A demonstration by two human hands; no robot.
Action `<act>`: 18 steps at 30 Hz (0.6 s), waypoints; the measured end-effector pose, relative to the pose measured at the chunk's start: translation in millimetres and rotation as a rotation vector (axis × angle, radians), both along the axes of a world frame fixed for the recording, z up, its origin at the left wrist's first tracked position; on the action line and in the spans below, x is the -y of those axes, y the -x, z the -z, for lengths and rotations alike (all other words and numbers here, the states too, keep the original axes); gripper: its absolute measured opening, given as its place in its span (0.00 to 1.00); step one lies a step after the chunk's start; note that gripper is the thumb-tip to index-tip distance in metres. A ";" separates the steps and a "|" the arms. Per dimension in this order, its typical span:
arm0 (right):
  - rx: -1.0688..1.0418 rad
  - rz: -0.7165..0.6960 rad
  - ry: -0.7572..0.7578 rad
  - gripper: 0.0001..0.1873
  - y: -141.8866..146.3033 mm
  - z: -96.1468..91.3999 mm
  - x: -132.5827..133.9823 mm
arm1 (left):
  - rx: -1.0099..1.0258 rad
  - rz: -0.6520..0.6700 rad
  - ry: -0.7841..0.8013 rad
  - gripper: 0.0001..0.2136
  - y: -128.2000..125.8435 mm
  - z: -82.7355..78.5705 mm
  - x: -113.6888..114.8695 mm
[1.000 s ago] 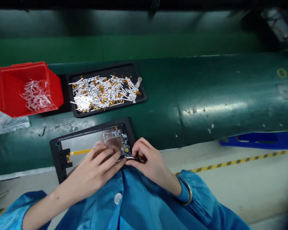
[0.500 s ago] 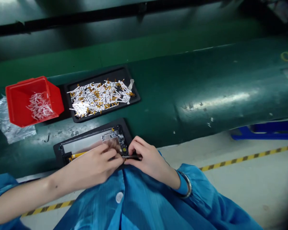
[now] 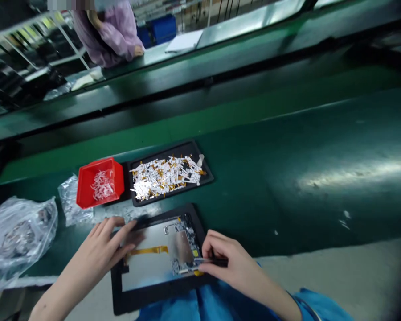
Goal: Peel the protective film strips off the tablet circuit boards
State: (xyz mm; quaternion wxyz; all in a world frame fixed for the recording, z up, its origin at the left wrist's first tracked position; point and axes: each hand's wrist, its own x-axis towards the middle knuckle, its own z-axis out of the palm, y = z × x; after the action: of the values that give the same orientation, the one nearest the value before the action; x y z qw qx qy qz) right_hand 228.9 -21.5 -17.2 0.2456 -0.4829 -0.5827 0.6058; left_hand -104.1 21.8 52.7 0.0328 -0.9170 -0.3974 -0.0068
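Note:
In front of me lies an opened tablet (image 3: pixel 147 272) in a black frame, with a silver panel inside and a circuit board (image 3: pixel 183 249) at its right. An orange flat ribbon cable (image 3: pixel 150 251) crosses the panel. My left hand (image 3: pixel 107 243) is over the tablet's left end, fingers stretched out and apart, holding nothing; whether they touch it I cannot tell. At the right edge, my right hand (image 3: pixel 223 258) is closed in a pinch on slim dark tweezers (image 3: pixel 217 261), whose metal tip points left over the board's lower part.
Beyond the tablet, a black tray (image 3: pixel 205 179) holds many white and orange strips. Left of it are a red bin (image 3: pixel 118 180) with white scraps and clear plastic bags (image 3: pixel 23 236). Across the bench a person in a purple sleeve (image 3: pixel 120 38) is by a white sheet (image 3: pixel 184 41).
My left hand has moved left, away from the board, and its fingers have spread. My right hand stays by the tablet's right edge with the tweezers. The view has tilted up, showing a person.

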 end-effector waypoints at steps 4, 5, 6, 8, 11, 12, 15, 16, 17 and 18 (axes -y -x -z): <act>0.158 -0.124 -0.031 0.10 4.2 -4.2 -11.6 | 0.048 -0.278 0.136 0.35 49.2 38.9 7.2; 0.187 -0.151 -0.034 0.11 4.3 -6.3 -13.9 | 0.059 -0.310 0.181 0.37 54.6 47.8 7.3; 0.209 -0.170 -0.035 0.11 4.3 -8.3 -15.6 | 0.070 -0.346 0.261 0.37 56.7 54.6 6.6; 0.232 -0.188 -0.027 0.11 3.8 -10.6 -17.5 | 0.079 -0.391 0.390 0.36 53.1 60.5 3.4; 0.217 -0.179 -0.022 0.09 3.7 -7.2 -16.3 | 0.085 -0.457 0.463 0.34 38.1 55.1 -2.8; 0.202 -0.171 -0.023 0.09 3.8 -4.7 -15.2 | 0.086 -0.477 0.474 0.34 33.1 51.6 -4.7; 0.164 -0.142 -0.016 0.09 4.3 2.9 -12.6 | 0.089 -0.504 0.521 0.34 24.8 42.5 -8.8; 0.155 -0.134 -0.005 0.09 4.4 4.4 -12.2 | 0.087 -0.498 0.541 0.35 25.2 40.9 -9.2; 0.145 -0.125 0.009 0.10 4.2 5.2 -12.2 | 0.084 -0.491 0.562 0.37 27.1 40.0 -9.1; 0.131 -0.118 0.021 0.10 3.9 5.3 -12.6 | 0.080 -0.490 0.581 0.40 30.6 39.8 -8.4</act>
State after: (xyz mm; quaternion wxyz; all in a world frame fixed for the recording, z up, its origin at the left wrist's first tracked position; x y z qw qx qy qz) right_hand 224.9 -8.9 -22.5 0.1658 -0.4887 -0.6187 0.5924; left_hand -134.6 30.1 12.9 -0.2438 -0.7650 -0.5910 0.0783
